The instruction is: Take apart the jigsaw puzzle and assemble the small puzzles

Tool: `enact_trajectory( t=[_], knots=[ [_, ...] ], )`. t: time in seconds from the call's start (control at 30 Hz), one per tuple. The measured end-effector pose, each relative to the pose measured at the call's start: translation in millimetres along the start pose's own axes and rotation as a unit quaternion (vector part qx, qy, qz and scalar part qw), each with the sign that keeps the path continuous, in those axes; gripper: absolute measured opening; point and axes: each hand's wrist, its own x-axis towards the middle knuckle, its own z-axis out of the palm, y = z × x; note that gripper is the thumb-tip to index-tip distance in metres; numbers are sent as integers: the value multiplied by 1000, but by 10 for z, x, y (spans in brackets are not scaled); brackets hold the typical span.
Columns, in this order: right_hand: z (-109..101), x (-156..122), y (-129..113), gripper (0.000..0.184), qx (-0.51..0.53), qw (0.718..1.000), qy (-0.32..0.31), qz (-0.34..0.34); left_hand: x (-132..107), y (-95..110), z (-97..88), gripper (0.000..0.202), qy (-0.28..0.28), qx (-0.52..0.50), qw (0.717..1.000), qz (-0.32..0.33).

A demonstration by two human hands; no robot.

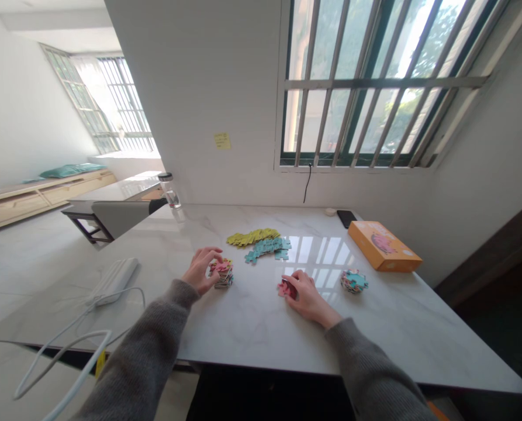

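Note:
My left hand (203, 271) curves around a tall stack of jigsaw puzzle pieces (224, 279), pink on top, with thumb and fingers at its upper part. Farther right, my right hand (303, 293) is bent over a small group of red puzzle pieces (286, 288), its fingers closed on them and partly hiding them. Beyond both hands lie a spread row of yellow-green puzzle pieces (252, 236) and a row of light blue puzzle pieces (267, 248). Another stack of pieces (354, 281), blue on top, stands right of my right hand.
An orange box (383, 245) lies at the right, with a black phone (346, 219) behind it. A clear bottle (169, 190) stands at the far left corner. A white power strip (117, 280) with looping cables (79, 336) rests on the left side of the marble-patterned table (261, 333).

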Motion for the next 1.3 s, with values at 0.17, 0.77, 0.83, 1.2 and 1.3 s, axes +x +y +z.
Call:
enact_trajectory(
  t=[0.17, 0.77, 0.83, 1.2, 1.3],
  knots=[
    [39, 2, 27, 39, 96, 995, 6, 2, 21, 553, 167, 20, 9, -77, 994, 78],
    [-54, 87, -87, 41, 425, 883, 82, 182, -71, 977, 1314, 57, -18, -139, 989, 52],
    [-47, 87, -103, 39, 441, 876, 82, 179, -73, 960, 1331, 52, -12, -133, 990, 52],
    [-40, 83, -138, 48, 431, 894, 40, 114, -67, 997, 1269, 54, 20, -116, 991, 65],
    [-61, 77, -164, 48, 439, 891, 28, 115, -80, 1004, 1250, 49, 30, -103, 992, 70]
  ],
)
